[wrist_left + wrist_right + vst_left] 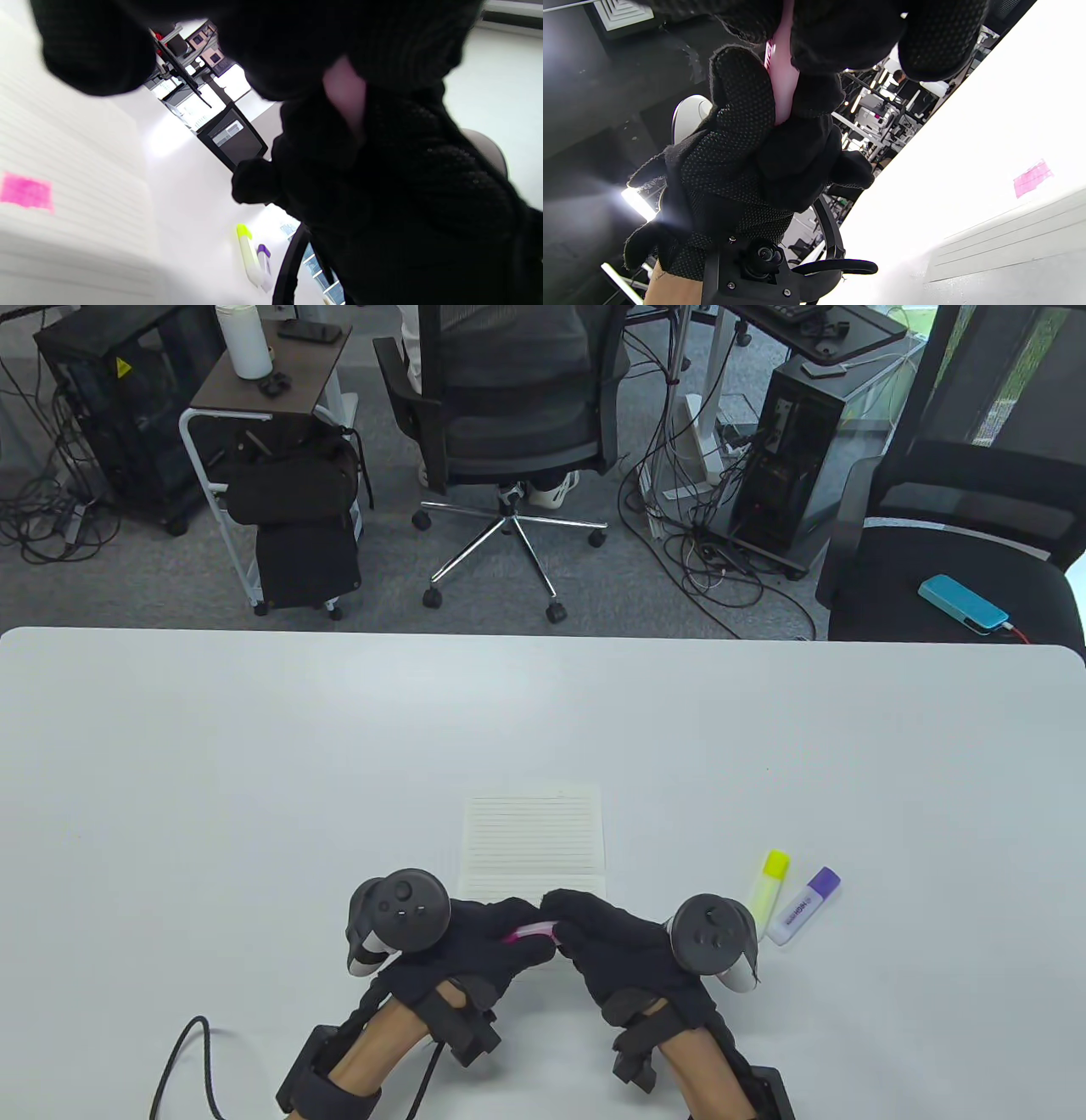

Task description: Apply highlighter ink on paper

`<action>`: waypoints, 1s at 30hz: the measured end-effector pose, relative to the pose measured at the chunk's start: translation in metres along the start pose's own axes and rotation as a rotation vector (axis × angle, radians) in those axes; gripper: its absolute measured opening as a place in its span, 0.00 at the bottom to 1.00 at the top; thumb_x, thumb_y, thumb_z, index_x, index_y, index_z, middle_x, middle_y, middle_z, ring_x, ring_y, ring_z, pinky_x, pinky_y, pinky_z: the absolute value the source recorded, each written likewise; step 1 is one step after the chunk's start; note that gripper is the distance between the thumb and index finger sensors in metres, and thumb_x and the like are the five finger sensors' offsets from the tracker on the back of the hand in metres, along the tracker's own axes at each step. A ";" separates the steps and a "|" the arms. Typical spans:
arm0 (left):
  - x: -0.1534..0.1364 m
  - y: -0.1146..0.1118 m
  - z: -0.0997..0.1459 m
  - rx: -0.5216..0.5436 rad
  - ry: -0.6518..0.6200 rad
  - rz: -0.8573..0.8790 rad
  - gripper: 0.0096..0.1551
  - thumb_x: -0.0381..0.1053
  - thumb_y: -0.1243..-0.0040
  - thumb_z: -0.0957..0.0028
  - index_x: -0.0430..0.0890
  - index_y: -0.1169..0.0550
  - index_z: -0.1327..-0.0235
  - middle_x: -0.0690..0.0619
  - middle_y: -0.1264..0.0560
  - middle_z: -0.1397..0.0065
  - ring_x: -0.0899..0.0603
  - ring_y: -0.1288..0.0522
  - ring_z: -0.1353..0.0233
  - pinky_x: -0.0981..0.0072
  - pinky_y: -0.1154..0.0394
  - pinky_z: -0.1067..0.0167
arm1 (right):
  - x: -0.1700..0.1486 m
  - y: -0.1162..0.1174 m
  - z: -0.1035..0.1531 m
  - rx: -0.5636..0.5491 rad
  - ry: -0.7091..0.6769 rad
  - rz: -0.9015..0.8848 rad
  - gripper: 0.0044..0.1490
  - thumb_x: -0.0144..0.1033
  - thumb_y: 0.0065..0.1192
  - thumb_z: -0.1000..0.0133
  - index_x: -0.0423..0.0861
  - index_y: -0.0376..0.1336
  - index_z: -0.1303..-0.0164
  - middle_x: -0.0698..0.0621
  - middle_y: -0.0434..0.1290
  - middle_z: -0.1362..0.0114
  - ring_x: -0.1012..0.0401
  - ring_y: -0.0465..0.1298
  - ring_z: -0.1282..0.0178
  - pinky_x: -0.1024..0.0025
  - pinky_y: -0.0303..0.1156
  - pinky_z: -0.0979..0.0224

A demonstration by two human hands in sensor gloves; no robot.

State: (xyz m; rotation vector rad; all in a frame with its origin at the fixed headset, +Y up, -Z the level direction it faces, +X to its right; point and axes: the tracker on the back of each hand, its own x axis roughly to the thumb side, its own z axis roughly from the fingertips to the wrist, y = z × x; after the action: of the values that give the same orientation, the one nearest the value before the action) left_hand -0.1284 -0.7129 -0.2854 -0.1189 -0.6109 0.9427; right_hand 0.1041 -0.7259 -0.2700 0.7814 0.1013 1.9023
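Both hands meet just below the near edge of the lined paper [534, 846], each gripping one end of a pink highlighter [533, 934] held between them. Left hand [475, 942] has its fingers curled around the pen's left part; right hand [611, 937] wraps the right part, its fingertips [567, 901] reaching over the sheet's bottom edge. Both wrist views show a pale pink barrel squeezed between the black gloved fingers, though whether the cap is on or off is hard to tell, since the gloves cover the ends. A pink ink patch [26, 192] marks the paper, seen only from the wrist cameras. The paper lies flat on the white tabletop [254, 746]. To the right, well apart from the sheet, a yellow highlighter [769, 888] and a purple highlighter [804, 906] lie capped, just beside each other, near the right hand's tracker [711, 931].
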 end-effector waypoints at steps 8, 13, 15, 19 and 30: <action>-0.005 -0.003 -0.001 -0.060 0.018 -0.046 0.32 0.63 0.41 0.54 0.46 0.23 0.43 0.56 0.18 0.55 0.49 0.18 0.63 0.42 0.23 0.43 | -0.005 -0.012 0.004 -0.029 0.024 0.052 0.31 0.44 0.51 0.29 0.47 0.53 0.16 0.39 0.69 0.28 0.44 0.75 0.43 0.37 0.65 0.28; -0.018 0.022 0.004 0.057 0.146 -0.201 0.32 0.61 0.38 0.54 0.46 0.24 0.40 0.54 0.19 0.49 0.46 0.18 0.57 0.40 0.26 0.40 | -0.013 -0.031 0.014 -0.134 0.081 0.088 0.35 0.48 0.48 0.29 0.48 0.48 0.13 0.37 0.62 0.19 0.39 0.69 0.31 0.33 0.61 0.26; -0.027 0.036 0.007 0.115 0.217 -0.306 0.34 0.60 0.39 0.54 0.43 0.26 0.40 0.54 0.19 0.50 0.48 0.18 0.59 0.41 0.25 0.42 | -0.017 -0.036 0.016 -0.138 0.096 0.086 0.35 0.49 0.48 0.29 0.48 0.49 0.13 0.37 0.62 0.19 0.39 0.69 0.30 0.33 0.61 0.26; -0.053 0.077 0.024 0.270 0.437 -0.428 0.35 0.60 0.40 0.54 0.42 0.31 0.38 0.55 0.21 0.48 0.48 0.18 0.57 0.42 0.25 0.40 | -0.018 -0.040 0.018 -0.157 0.085 0.052 0.35 0.50 0.47 0.28 0.48 0.48 0.13 0.36 0.61 0.18 0.38 0.69 0.29 0.32 0.61 0.26; -0.140 0.141 0.087 0.536 1.160 -0.459 0.31 0.58 0.31 0.57 0.49 0.22 0.40 0.49 0.26 0.32 0.38 0.23 0.36 0.36 0.35 0.32 | -0.016 -0.029 0.013 -0.099 0.084 0.073 0.36 0.50 0.47 0.28 0.48 0.48 0.13 0.37 0.60 0.17 0.37 0.68 0.28 0.32 0.60 0.26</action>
State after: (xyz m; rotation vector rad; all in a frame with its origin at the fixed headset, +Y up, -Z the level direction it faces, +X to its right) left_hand -0.3383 -0.7535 -0.3246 -0.0260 0.6714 0.4307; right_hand 0.1385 -0.7293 -0.2786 0.6463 0.0310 1.9937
